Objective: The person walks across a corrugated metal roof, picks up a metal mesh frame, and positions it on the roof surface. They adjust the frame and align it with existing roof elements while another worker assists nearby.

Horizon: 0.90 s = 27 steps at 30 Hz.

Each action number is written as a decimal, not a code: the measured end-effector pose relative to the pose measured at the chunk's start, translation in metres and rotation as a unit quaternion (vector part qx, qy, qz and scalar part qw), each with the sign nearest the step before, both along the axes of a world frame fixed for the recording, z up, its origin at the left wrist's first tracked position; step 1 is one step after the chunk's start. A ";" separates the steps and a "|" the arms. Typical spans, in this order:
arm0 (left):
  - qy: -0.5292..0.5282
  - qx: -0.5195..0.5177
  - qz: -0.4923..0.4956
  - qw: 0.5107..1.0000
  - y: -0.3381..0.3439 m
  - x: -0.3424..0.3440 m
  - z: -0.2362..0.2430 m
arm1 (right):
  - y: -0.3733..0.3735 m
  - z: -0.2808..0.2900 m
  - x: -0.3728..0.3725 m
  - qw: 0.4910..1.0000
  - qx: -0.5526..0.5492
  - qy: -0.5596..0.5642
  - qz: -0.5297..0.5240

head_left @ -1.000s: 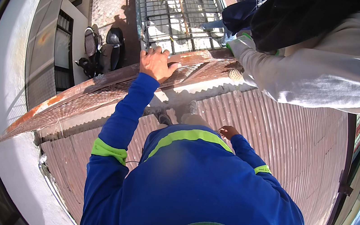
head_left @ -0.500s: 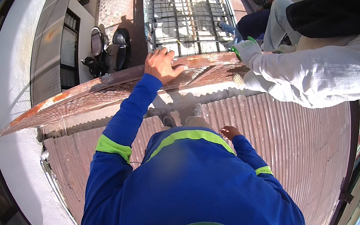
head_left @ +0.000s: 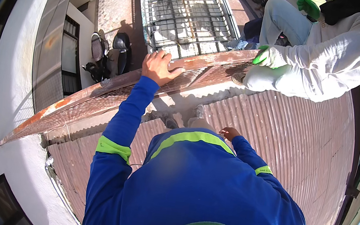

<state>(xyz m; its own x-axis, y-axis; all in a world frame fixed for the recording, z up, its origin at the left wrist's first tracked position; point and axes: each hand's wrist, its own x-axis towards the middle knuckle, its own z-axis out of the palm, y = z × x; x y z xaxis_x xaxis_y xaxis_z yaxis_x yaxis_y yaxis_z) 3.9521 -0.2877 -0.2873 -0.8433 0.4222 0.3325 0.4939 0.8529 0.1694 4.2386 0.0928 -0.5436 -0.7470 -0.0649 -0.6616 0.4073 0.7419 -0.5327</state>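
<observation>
My left hand [head_left: 159, 68] lies over the top edge of a rusty brown metal mesh railing [head_left: 101, 88], fingers bent over its far side and thumb on the near side. By my right hip, my right hand [head_left: 230, 133] hangs above the corrugated brown roof sheets [head_left: 276, 139], its fingers loosely bent and apart, with nothing visible in them. Both of my sleeves are blue with yellow-green bands. At the right, a person in a white long-sleeved top sits by the railing's far end, one green-and-white gloved hand [head_left: 269, 57] at its top edge.
Below, beyond the railing, stands a framework of metal bars [head_left: 188, 18]. Parked motorcycles [head_left: 110, 53] stand on the paved ground at the left, beside a white wall [head_left: 7, 58]. The railing borders the roof's drop. Another person is partly visible at the top right.
The person in white has leaned back to the right, and a second green glove now shows, raised. My view has shifted slightly. My hands keep their places.
</observation>
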 end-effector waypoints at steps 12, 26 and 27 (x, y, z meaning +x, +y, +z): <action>-0.009 -0.011 -0.003 1.000 0.000 0.002 0.003 | -0.002 0.000 0.006 0.999 0.031 -0.018 0.017; 0.017 0.030 -0.034 0.999 0.002 -0.001 0.005 | 0.001 0.003 -0.003 0.997 -0.006 -0.067 -0.034; 0.021 0.028 -0.036 0.999 0.003 -0.002 0.005 | 0.001 0.002 -0.004 1.000 0.008 -0.015 0.024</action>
